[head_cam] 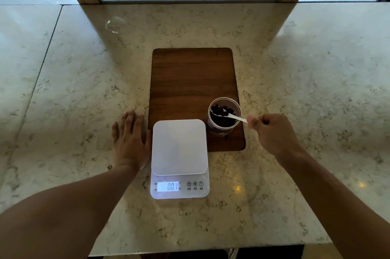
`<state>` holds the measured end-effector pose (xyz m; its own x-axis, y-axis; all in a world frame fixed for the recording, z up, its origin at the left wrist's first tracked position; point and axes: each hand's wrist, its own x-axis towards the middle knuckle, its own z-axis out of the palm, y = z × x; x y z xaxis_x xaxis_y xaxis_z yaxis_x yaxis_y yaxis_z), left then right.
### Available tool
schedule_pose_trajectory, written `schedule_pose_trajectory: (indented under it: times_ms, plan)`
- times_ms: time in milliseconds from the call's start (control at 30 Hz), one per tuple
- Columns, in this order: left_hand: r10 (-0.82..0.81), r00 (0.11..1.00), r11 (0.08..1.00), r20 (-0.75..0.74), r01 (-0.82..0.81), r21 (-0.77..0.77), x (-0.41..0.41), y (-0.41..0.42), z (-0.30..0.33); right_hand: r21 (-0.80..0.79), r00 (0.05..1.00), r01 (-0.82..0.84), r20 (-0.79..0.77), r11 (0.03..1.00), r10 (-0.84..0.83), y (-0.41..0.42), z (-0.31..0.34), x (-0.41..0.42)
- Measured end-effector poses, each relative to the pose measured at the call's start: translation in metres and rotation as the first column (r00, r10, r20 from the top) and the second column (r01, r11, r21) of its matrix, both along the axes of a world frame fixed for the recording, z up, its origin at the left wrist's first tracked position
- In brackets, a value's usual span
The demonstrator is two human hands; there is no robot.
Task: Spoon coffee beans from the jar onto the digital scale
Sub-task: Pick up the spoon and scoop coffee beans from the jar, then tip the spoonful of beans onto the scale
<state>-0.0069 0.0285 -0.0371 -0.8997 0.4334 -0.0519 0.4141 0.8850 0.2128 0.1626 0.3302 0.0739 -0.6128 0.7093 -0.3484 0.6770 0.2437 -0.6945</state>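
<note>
Right hand (272, 132) pinching white spoon (230, 116) handle, bowl sitting loaded with coffee beans (221, 116) inside clear jar (224, 115). Jar standing on wooden board (190, 81), just beside digital scale (179, 159). Scale platform bare, display reading 0.01. Left hand (129, 138) lying flat, fingers spread, holding nothing, on marble desk (63, 89) touching scale's left edge.

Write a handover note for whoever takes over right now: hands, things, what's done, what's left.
Left hand: open, flat on the counter beside the scale.
Right hand: grip shut on the spoon handle; its bowl is in the jar, loaded with beans.
Jar stands on the wooden board, right of the scale.
Done: scale on, reading 0.01, platform bare.
Left: lift the spoonful, tip it onto the platform, repeat.
</note>
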Motion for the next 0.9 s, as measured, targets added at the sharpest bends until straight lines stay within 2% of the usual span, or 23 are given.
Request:
schedule_pose_trajectory:
  times_ms: [667, 900]
  plan:
    - [-0.007, 1.000, 1.000, -0.019, 0.007, 0.015, -0.002, -0.001, -0.007, -0.049, 0.996, 0.044, -0.070, 0.998, -0.047, 0.000, 0.003, 0.007]
    - [-0.008, 1.000, 1.000, -0.019, 0.009, 0.017, -0.002, 0.000, -0.005, -0.102, 0.992, -0.037, -0.123, 0.994, 0.024, -0.017, 0.015, 0.007]
